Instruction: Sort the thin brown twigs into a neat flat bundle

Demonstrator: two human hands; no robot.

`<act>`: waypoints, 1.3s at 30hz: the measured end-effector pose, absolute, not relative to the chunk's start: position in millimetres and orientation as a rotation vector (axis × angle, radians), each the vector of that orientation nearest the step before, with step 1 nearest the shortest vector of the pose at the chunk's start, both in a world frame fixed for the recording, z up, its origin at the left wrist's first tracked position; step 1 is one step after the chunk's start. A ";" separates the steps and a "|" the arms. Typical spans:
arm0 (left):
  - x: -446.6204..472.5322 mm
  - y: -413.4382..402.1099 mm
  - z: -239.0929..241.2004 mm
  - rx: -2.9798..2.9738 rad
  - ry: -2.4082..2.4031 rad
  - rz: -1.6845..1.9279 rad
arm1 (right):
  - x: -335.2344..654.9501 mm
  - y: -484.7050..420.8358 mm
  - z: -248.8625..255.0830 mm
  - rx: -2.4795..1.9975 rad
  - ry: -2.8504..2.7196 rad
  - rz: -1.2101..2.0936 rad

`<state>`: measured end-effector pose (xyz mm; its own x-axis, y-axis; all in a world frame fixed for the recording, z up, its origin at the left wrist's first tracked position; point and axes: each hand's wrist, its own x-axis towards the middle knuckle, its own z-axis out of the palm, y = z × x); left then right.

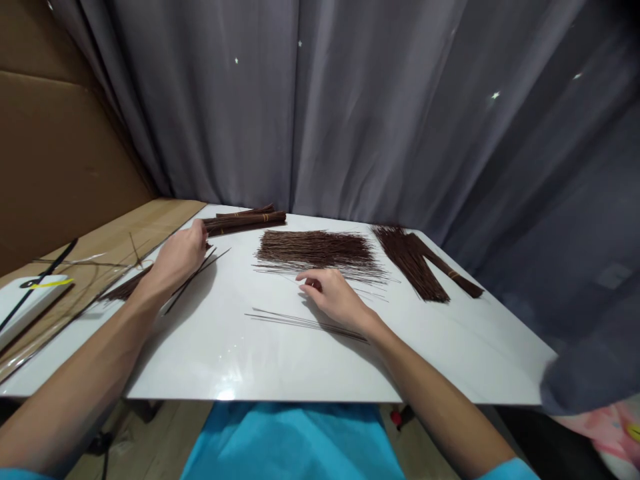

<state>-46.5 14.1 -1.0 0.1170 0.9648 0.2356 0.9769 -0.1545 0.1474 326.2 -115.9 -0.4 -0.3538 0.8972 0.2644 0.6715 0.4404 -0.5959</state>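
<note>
My left hand is closed, knuckles up, over a small pile of thin dark brown sticks at the left of the white table. Its fingertips are hidden, so what they grip does not show. A few separate sticks lie slantwise beside that wrist. My right hand hovers at the near edge of a wide spread of brown sticks. Its fingers are curled, with thumb and index tips slightly apart and nothing visible between them. Several single sticks lie in front, partly beneath the right wrist.
Tied bundles of sticks lie at the back left. A loose bunch and another tied bundle are on the right. Cardboard stands at the left, near a white box. A grey curtain hangs behind the table.
</note>
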 end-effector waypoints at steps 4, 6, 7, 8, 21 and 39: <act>-26.7 9.3 12.1 -2.348 -1.964 -0.827 | 327.2 -109.9 -3.5 -1.182 -1.799 0.918; -11.6 -1.0 17.1 -2.659 -1.850 -1.195 | 325.7 -107.8 -6.1 -1.101 -1.614 1.066; -3.2 -7.8 18.9 -2.877 -1.769 -1.422 | 324.7 -107.0 -7.6 -1.064 -1.533 1.116; 5.3 -15.2 20.1 -3.038 -1.710 -1.580 | 323.5 -106.5 -9.2 -1.032 -1.467 1.158; 58.1 -58.2 6.5 -3.823 -1.604 -1.482 | 311.9 -112.2 -17.6 -0.956 -1.373 1.448; 57.0 -66.5 16.4 -3.854 -1.707 -1.244 | 307.0 -116.6 -17.4 -1.033 -1.383 1.476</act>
